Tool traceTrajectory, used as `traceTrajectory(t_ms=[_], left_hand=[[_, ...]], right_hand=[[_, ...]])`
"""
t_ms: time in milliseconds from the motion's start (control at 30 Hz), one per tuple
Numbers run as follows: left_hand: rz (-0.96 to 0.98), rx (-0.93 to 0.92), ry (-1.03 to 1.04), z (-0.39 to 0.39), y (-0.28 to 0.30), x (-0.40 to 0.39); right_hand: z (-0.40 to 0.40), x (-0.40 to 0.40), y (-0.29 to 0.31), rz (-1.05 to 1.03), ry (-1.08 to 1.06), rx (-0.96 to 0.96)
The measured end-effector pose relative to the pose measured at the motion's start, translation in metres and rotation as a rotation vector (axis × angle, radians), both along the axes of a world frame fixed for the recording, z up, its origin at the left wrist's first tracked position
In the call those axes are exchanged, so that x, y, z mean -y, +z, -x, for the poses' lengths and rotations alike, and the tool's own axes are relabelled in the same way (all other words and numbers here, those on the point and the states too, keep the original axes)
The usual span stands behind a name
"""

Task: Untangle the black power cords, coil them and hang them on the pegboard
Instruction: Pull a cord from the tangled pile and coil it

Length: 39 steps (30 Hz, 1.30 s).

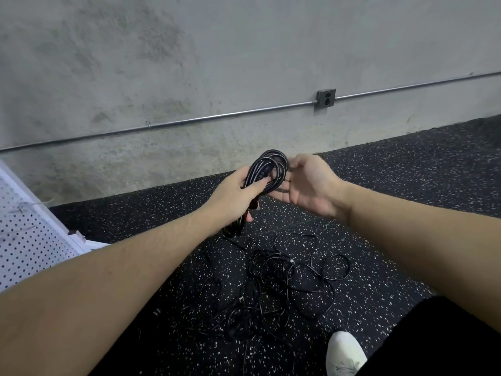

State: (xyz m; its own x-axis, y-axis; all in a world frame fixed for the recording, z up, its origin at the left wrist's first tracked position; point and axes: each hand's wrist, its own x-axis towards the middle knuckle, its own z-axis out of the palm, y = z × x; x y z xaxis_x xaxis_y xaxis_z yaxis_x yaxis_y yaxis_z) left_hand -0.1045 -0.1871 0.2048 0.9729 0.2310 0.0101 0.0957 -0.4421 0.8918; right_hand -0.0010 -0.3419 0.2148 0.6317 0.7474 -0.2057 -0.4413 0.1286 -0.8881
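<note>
Speckled floor point(393, 207), tangled cords point(284, 289); left hand point(233, 196) gripping coiled cord point(268, 169), right hand point(309, 183) slack.

black speckled floor point(406, 185) carries tangled black cords point(284, 289) and a white shoe point(343, 348).

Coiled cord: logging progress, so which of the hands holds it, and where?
The left hand grips the coiled cord around its bunched loops at mid-coil. The right hand is open beside it, fingers touching the loops.
</note>
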Motion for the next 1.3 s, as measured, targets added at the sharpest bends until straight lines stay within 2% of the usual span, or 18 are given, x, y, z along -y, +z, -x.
traceTrajectory(t_ms=[133,267,467,733,900,1033,1133,1300], left_hand=[[0.203,-0.001,-0.025,0.005,0.004,-0.003],[0.332,-0.043,-0.021,0.007,0.004,-0.004],[0.208,-0.036,0.108,-0.001,0.005,0.005],[0.299,-0.124,-0.024,0.008,0.007,-0.003],[0.134,-0.131,0.095,0.006,0.002,-0.016],[-0.004,-0.131,0.119,0.006,0.003,-0.021],[-0.065,-0.13,0.066,0.015,0.006,-0.032],[0.061,-0.215,0.052,0.045,-0.011,-0.072]], right_hand=[[-0.002,0.0,0.001,-0.054,0.1,-0.082],[0.001,0.0,0.002,-0.054,0.173,-0.08],[-0.002,-0.002,0.0,-0.036,0.033,-0.069],[-0.002,-0.001,-0.002,-0.029,0.072,0.047],[0.01,-0.016,-0.001,0.138,-0.072,0.123],[0.017,-0.031,0.008,0.14,-0.209,0.051],[0.017,-0.037,0.011,0.157,-0.147,-0.005],[0.026,-0.056,0.003,0.195,0.069,0.004]])
